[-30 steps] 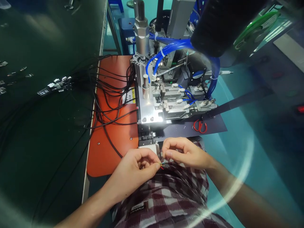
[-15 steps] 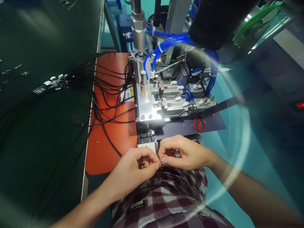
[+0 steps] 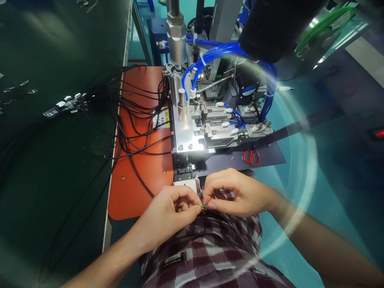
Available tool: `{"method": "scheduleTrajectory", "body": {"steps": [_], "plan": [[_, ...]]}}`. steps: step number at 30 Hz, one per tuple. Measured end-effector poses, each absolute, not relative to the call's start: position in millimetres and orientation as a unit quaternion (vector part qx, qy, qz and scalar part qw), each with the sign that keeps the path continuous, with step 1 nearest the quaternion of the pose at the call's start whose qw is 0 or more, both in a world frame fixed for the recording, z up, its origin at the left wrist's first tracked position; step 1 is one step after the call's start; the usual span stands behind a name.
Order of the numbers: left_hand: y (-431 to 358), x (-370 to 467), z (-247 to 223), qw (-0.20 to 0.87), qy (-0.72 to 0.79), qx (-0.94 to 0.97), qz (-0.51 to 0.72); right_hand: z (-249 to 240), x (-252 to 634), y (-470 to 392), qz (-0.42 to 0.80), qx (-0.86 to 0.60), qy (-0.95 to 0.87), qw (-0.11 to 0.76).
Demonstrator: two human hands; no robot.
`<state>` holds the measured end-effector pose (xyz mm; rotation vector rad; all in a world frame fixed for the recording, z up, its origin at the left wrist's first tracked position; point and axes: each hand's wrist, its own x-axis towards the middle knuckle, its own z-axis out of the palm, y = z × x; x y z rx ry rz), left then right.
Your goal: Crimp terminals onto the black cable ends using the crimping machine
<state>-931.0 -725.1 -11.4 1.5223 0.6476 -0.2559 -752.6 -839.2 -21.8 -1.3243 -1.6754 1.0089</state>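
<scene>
Thin coloured wires (image 3: 204,208), red, yellow and green-blue, stick out between my two hands above my lap. My left hand (image 3: 177,208) pinches them between thumb and forefinger; a black cable (image 3: 141,184) runs under that hand, and whether it joins the wires is hidden. My right hand (image 3: 235,194) is closed in a pinch at the wires' other side, thumb and forefinger on the green-blue one. Just beyond my fingers stands the front of a metal machine (image 3: 187,140) with a white label plate.
An orange board (image 3: 138,168) carries many black cables, which run left to a bundle with silver connector ends (image 3: 69,103) on the dark green table (image 3: 60,192). Red-handled scissors (image 3: 252,157) lie on a dark plate (image 3: 219,162). Blue air hoses (image 3: 222,49) arch over the machine.
My right hand has shifted slightly to the right, its fingers still on the green-blue wire. The left hand keeps its pinch in nearly the same place.
</scene>
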Motion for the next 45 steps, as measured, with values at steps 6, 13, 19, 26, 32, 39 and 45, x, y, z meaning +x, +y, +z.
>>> {"method": "scheduleTrajectory", "body": {"steps": [6,13,19,26,32,39,45], "plan": [[-725.4,-932.3,-13.0,0.666,0.281,0.682,-0.110,-20.0,-752.2,-838.8,0.399,-0.516,-0.656,0.381],[-723.4,-932.7,-13.8,0.669,0.273,0.681,-0.118,-20.9,-753.6,-836.5,0.394,-0.506,-0.668,0.378],[-723.0,-932.1,-13.0,0.666,0.268,0.685,-0.126,-23.9,-751.4,-833.8,0.390,-0.497,-0.693,0.347],[-719.9,-931.3,-14.3,0.671,0.264,0.680,-0.137,-16.1,-752.5,-830.3,0.361,-0.502,-0.723,0.307],[-721.6,-929.6,-13.5,0.691,0.345,0.628,-0.091,-20.2,-757.4,-829.6,0.371,-0.586,-0.609,0.384],[-722.9,-930.1,-16.0,0.715,0.353,0.602,-0.032,-38.0,-782.9,-844.6,0.399,-0.626,-0.447,0.498],[-723.8,-931.1,-14.1,0.713,0.359,0.602,-0.025,-38.9,-798.2,-844.5,0.401,-0.640,-0.388,0.529]]}}
